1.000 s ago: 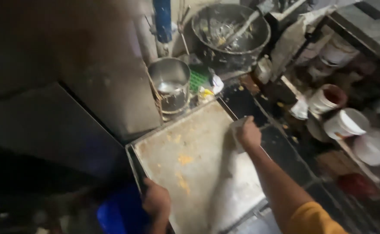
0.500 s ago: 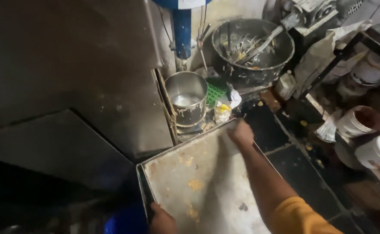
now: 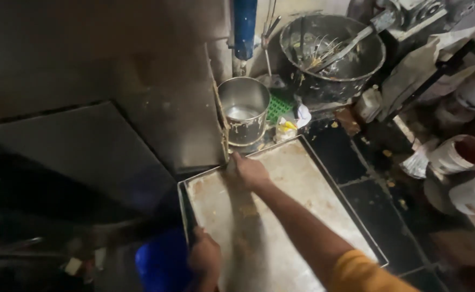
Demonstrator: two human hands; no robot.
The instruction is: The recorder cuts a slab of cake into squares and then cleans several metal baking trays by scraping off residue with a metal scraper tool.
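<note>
Single head-worn view, steeply downward and close over the metal tray [image 3: 313, 216] and dark floor [image 3: 378, 194].

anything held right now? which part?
The left hand grips the baking tray at its left rim. The right hand presses near the tray's far edge; whether it holds anything cannot be told.

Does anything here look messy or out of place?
Yes. The tray under both hands is smeared with yellowish residue. Crumbs and scraps lie scattered on the dark floor tiles to its right. The steel pot has drips down its side, and the big bowl holds a jumble of dirty utensils.
</note>
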